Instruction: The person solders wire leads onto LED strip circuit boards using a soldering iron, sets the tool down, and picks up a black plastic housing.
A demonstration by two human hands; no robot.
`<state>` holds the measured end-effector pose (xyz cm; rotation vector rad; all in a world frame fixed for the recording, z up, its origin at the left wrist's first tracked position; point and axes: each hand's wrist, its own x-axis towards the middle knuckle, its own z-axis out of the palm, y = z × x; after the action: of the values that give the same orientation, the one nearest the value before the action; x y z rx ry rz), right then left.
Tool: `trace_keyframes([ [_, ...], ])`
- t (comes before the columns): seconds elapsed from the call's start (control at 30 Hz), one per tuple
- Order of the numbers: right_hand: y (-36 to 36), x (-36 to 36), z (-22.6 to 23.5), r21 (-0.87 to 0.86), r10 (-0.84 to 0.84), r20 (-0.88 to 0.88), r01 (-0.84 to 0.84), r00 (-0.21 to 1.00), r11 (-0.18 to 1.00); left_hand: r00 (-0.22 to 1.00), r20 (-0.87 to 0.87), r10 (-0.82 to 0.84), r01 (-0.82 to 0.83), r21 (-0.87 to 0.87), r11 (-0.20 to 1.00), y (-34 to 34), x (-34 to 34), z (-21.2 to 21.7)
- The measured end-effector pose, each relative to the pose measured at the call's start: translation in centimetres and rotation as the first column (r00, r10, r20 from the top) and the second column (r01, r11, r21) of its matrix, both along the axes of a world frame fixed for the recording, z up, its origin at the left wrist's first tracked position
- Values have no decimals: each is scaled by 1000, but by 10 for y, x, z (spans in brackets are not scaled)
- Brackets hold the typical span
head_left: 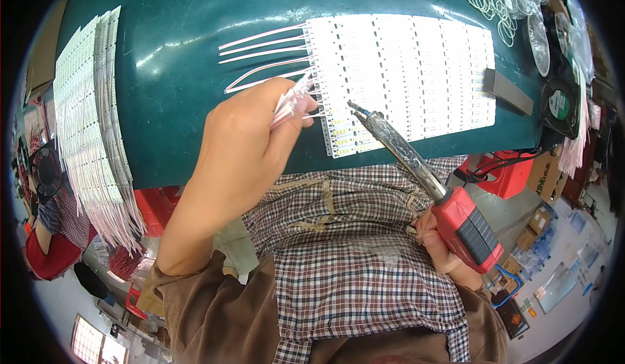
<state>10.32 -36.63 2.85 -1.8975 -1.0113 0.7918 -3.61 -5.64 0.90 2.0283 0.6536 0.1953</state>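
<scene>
My left hand (241, 130) is closed round a small bundle of short pink-and-white wires (290, 105), its fingertips at the left edge of a white LED strip panel (410, 71). Several thin wires (263, 53) stick out leftward from that edge, farther up. With my right hand (435, 242) I grip a soldering iron (466, 226) by its red and black handle. The iron's tip points up and left over the lower left of the panel, near my left fingers; whether it touches the panel I cannot tell.
A dark grey bar (509, 92) lies on the panel's right end. A black fan (560, 107) stands at the table's right edge. Stacked LED panels with hanging wires (97, 123) lie on the left. Pale looped wire (485, 0) sits at the far right. Red stools (504, 175) stand below the table.
</scene>
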Motion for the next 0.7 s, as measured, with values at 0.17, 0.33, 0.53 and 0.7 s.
trace_keyframes([
  [0.17, -1, 1, 9, -75, -43, -73, 37, 996, 996, 972, -56, 229, -230, 0, 973, 12, 0, 21],
  [0.33, -7, 2, 11, -122, -5, -68, -4, 998, 993, 954, 72, 290, -274, -172, 946, 3, -8, 40],
  [0.53, -9, -1, 4, -65, 6, -36, -8, 999, 998, 988, -109, 112, -131, -181, 975, -15, -5, 9],
  [0.7, 3, 2, 6, -49, 93, -3, -93, 996, 994, 980, -65, 187, -195, -163, 967, -21, -1, -4],
])
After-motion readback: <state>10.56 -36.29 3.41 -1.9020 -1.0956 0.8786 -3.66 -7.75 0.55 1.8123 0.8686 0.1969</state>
